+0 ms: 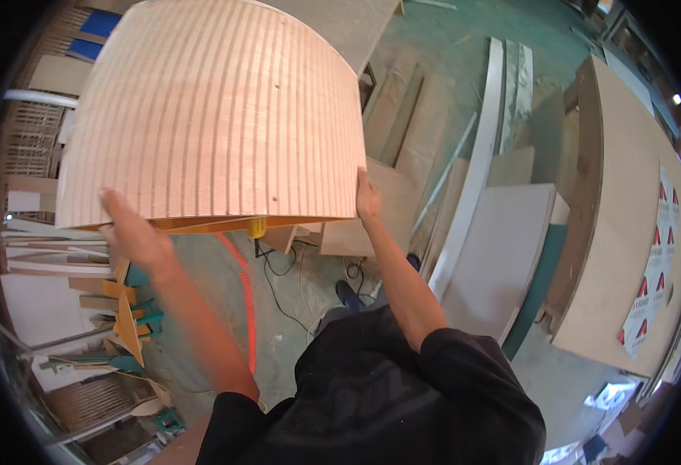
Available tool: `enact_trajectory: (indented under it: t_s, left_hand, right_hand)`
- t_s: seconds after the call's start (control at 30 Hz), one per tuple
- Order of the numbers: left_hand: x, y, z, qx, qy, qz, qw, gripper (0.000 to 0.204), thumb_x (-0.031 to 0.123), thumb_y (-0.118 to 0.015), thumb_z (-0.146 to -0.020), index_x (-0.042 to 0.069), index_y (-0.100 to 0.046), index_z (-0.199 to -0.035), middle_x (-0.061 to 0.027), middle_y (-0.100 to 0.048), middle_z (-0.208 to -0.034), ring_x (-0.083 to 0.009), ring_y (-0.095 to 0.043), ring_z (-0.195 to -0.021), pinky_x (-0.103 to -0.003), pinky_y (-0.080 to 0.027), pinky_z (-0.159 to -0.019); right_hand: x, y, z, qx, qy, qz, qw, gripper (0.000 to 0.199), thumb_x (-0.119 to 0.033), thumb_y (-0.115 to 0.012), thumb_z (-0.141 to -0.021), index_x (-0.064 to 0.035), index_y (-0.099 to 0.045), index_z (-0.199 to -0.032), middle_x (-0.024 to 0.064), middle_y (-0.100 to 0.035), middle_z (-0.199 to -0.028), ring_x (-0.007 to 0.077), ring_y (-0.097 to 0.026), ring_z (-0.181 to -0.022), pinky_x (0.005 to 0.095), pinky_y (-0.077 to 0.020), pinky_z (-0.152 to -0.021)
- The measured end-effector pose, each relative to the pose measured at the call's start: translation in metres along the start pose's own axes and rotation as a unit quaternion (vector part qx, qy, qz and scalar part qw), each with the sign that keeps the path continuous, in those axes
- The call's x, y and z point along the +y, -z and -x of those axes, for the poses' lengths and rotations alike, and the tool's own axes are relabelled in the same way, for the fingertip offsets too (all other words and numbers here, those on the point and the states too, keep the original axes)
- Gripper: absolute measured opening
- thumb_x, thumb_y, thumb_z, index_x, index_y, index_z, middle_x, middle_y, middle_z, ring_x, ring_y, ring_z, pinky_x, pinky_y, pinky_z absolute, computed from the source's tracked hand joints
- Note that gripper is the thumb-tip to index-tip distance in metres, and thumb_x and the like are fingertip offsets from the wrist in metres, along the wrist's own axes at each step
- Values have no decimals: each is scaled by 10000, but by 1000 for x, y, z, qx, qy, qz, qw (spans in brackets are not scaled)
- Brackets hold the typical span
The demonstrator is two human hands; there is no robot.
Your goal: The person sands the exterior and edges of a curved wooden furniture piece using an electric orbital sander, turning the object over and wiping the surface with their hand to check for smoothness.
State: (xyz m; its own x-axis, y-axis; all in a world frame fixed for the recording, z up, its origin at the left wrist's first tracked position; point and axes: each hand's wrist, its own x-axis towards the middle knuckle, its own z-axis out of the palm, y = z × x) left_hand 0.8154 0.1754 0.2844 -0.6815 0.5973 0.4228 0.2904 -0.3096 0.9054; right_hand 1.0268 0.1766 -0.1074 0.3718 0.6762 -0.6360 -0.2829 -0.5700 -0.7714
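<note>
A large curved wooden panel (224, 116) with parallel dark grooves is raised in front of me and fills the upper left of the view. My left hand (139, 240), slightly blurred, grips its near edge close to the left corner, thumb on the grooved face and fingers hidden beneath. At the near right corner, my right hand (368, 198) is closed on the side edge. Under the near edge shows a yellow cylindrical part (257, 227), mostly hidden by the panel. The panel's far edge lies partly beyond the top of the picture.
A red coiled hose (249, 310) and dark cables (278, 287) run over the floor near my feet. Wood offcuts (127, 318) and strips are stacked at left. On the right stand a white curved panel (499, 248) and a large wooden piece (619, 217); long boards (414, 116) lie beyond.
</note>
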Motion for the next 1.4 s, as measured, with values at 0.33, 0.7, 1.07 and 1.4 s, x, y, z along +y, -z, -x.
enact_trajectory:
  t_s: [0.33,0.7,1.07,1.4]
  left_hand:
    - [-18,21,-29,-85,-35,85,992,623,338,-672,-1058,-109,-455,-1433,-204,-607,-1408,-263,-634,-1236,-396,-516,-1065]
    - [105,64,117,-126,-269,-4,955,265,259,-560,-1060,14,-660,-1050,-72,-653,-992,-170,-614,-872,-333,-511,-713]
    - [161,95,131,-375,-259,411,789,63,215,-637,-979,181,-664,-1024,26,-692,-994,-230,-608,-983,-328,-557,-674]
    - [138,149,77,-390,-270,468,746,138,104,-693,-947,162,-674,-1071,21,-713,-986,-220,-623,-955,-334,-576,-685]
  right_hand:
    - [22,-11,12,-3,56,-86,995,816,-627,-498,-1048,109,-626,-1376,263,-701,-1320,347,-664,-1209,449,-476,-1058]
    - [-158,105,178,-114,306,-146,934,197,-162,-702,-1016,8,-676,-1111,46,-647,-961,104,-568,-846,266,-458,-745]
    - [-261,128,425,-332,707,-189,595,265,-257,-648,-1048,-134,-727,-1270,43,-716,-1062,191,-656,-881,317,-556,-694]
    - [-235,62,445,-422,728,-256,476,276,-181,-631,-1047,-72,-736,-1278,86,-751,-1092,228,-694,-893,325,-583,-705]
